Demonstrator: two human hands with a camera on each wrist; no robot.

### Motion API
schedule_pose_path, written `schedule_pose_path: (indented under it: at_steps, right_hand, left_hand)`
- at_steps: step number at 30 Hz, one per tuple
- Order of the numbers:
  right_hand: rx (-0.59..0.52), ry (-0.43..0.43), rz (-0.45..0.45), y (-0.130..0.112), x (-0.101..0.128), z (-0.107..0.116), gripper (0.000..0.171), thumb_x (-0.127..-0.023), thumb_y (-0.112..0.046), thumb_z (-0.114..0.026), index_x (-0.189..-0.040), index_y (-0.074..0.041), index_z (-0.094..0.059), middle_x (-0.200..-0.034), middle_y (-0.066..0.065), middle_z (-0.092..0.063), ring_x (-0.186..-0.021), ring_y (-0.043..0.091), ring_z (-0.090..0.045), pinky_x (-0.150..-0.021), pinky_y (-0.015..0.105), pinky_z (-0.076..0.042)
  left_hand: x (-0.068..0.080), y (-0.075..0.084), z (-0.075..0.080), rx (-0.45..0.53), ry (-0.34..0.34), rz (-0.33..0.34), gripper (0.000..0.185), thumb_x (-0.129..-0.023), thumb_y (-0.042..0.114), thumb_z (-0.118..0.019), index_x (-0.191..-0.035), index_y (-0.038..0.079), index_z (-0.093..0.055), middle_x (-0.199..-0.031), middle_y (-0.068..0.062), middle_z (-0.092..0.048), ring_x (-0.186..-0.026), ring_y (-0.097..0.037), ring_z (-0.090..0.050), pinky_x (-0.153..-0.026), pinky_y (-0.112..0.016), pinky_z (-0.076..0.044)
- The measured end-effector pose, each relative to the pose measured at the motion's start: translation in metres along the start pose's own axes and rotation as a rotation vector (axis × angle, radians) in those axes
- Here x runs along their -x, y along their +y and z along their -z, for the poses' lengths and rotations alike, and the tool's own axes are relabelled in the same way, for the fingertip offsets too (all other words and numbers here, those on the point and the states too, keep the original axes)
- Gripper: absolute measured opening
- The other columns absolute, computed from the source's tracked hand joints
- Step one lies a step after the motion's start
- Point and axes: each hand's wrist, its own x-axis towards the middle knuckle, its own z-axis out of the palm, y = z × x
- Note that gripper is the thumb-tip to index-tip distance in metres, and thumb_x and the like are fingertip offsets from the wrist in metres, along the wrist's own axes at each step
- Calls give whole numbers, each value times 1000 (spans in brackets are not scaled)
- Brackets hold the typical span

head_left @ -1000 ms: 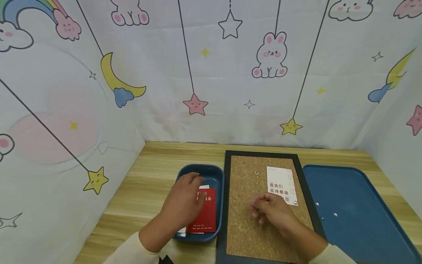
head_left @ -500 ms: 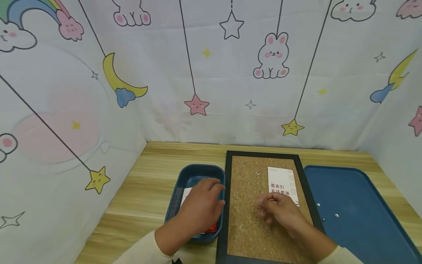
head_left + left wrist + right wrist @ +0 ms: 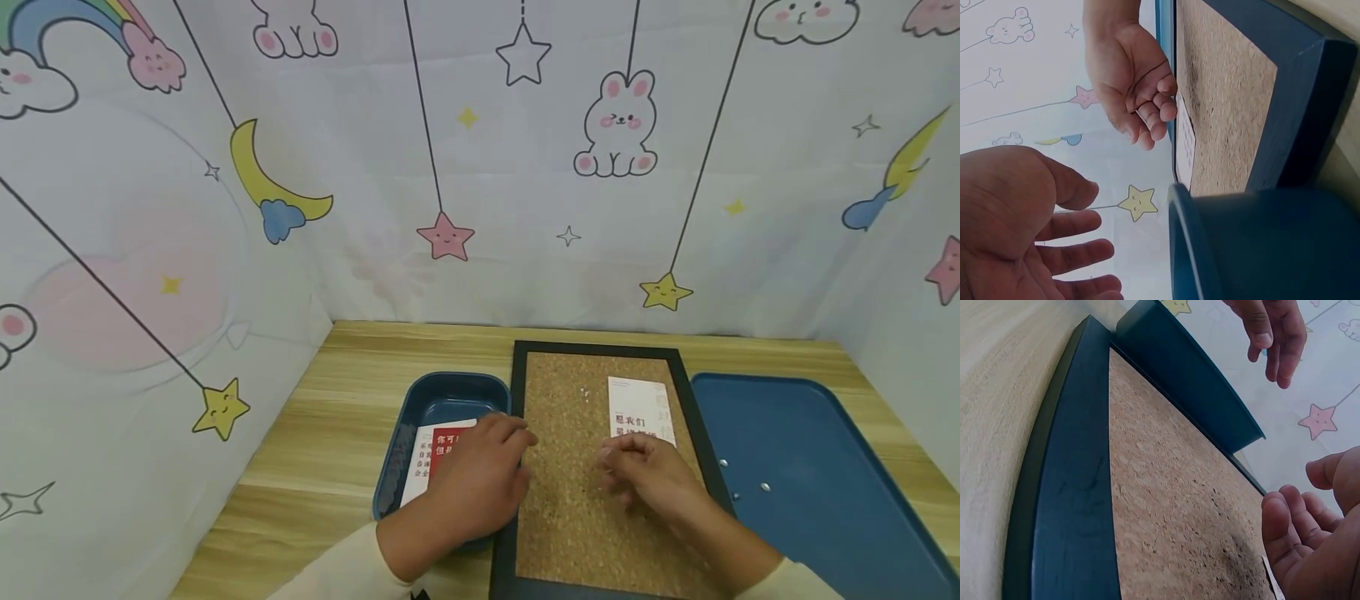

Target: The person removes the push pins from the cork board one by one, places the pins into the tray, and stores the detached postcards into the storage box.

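My left hand [image 3: 498,454] hovers over the right rim of a small blue tray [image 3: 442,390] and the left frame of a cork board [image 3: 573,500]. In the left wrist view the left hand [image 3: 1054,250] has its palm bare and its fingers fairly straight, holding nothing. My right hand [image 3: 630,467] is over the cork, just below a white card [image 3: 637,404] that lies on the board. Its fingers [image 3: 1157,109] are loosely curled and nothing shows between them. A red card and a white card [image 3: 435,450] lie in the small tray, partly hidden by my left hand.
A large blue tray [image 3: 817,433] lies to the right of the board with a few metal pins [image 3: 763,486] on it. Small pins [image 3: 582,392] sit on the cork near the card. Printed cloth walls [image 3: 480,167] close in the wooden table [image 3: 337,417] at the left, back and right.
My left hand has moved right, from over the small tray to its right rim, uncovering more of the cards. My right hand has shifted slightly up and right toward the white card.
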Motion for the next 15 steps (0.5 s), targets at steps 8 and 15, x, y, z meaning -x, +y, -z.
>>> schedule_pose_path:
  at_steps: [8,15]
  right_hand:
    - [-3,33,-12,1,2,7,30,-100,-17,-67,-120,5,-62,-99,13,-72,-83,24,-67,-59,36,-55]
    - [23,67,-6,1,4,13,26,-100,-15,-66,-117,5,-61,-99,14,-71,-83,24,-67,-59,36,-54]
  left_hand:
    - [-6,6,-7,-5,-51,-38,33,-95,22,-71,-126,12,-68,-131,-4,-65,-127,-23,-56,-107,-42,-45]
    - [-12,14,-11,-19,-112,-54,36,-96,24,-70,-130,14,-67,-133,-1,-64,-126,-20,-55,-105,-39,-46]
